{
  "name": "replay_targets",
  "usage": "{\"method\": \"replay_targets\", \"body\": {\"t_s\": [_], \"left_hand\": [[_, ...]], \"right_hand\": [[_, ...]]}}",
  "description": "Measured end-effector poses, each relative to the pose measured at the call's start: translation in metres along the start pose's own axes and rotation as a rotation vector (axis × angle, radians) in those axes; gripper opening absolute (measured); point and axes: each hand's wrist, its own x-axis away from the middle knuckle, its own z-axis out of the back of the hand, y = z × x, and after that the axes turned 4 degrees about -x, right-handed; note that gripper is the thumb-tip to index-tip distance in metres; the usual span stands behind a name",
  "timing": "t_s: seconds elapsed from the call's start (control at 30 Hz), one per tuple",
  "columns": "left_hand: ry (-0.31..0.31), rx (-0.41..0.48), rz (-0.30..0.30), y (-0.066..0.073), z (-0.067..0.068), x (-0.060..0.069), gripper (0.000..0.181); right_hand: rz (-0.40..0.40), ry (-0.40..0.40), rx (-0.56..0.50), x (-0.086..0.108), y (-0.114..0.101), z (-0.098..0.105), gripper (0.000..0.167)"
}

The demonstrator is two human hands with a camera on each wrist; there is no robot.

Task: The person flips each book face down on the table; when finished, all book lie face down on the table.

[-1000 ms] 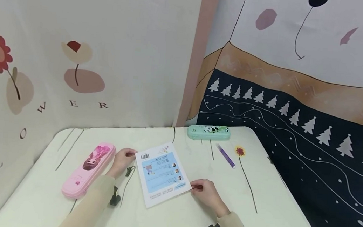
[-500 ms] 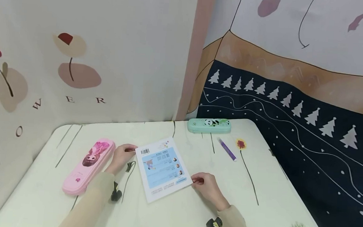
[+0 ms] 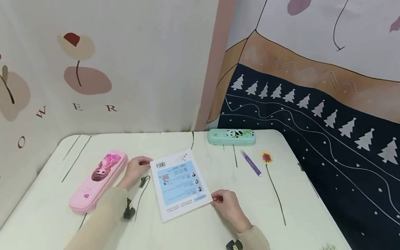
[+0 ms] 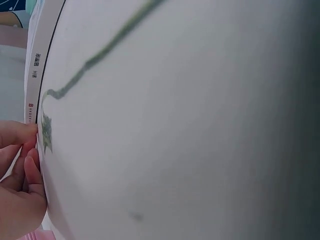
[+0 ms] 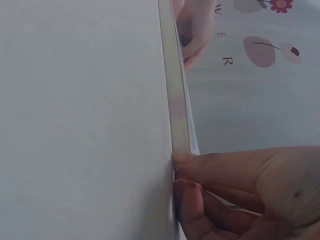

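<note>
Pinching the near end of a thick, cream-edged paper book between the thumb and curled fingers of a bare right hand. Seen edge-on, alongside a smooth, greyish-white tabletop. Showing part of a bare left hand near the far end. Backed by a pale grey wall printed with dusky-pink blotches, a red flower and dark capital letters.

on the desk a book lies between one pencil case toward the left edge and a marker toward the right; another pencil case, behind the marker, lines the far edge.
</note>
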Motion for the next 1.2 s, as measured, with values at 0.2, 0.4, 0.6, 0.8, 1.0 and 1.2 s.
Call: {"method": "replay_targets", "body": {"t_s": [0.2, 0.4, 0.6, 0.8, 1.0, 1.2], "left_hand": [[0.003, -0.016, 0.007, 0.002, -0.004, -0.003, 0.024], [-0.013, -0.022, 0.020, 0.006, -0.006, -0.005, 0.025], [0.002, -0.028, -0.014, 0.011, -0.009, -0.009, 0.022], [-0.023, -0.026, -0.034, 0.013, -0.009, -0.014, 0.023], [-0.056, -0.033, -0.023, 0.014, -0.010, -0.020, 0.023], [-0.079, -0.040, -0.036, 0.016, -0.014, -0.023, 0.022]], "right_hand": [[0.021, 0.003, 0.037, 0.004, -0.001, -0.002, 0.011], [0.036, 0.007, 0.047, 0.010, -0.003, -0.004, 0.010], [-0.002, 0.005, 0.019, 0.014, -0.006, -0.005, 0.012], [-0.001, 0.010, -0.010, 0.019, -0.004, -0.007, 0.013], [0.016, 0.044, -0.071, 0.026, 0.000, -0.012, 0.014], [0.007, 0.066, -0.097, 0.033, 0.004, -0.017, 0.015]]}}
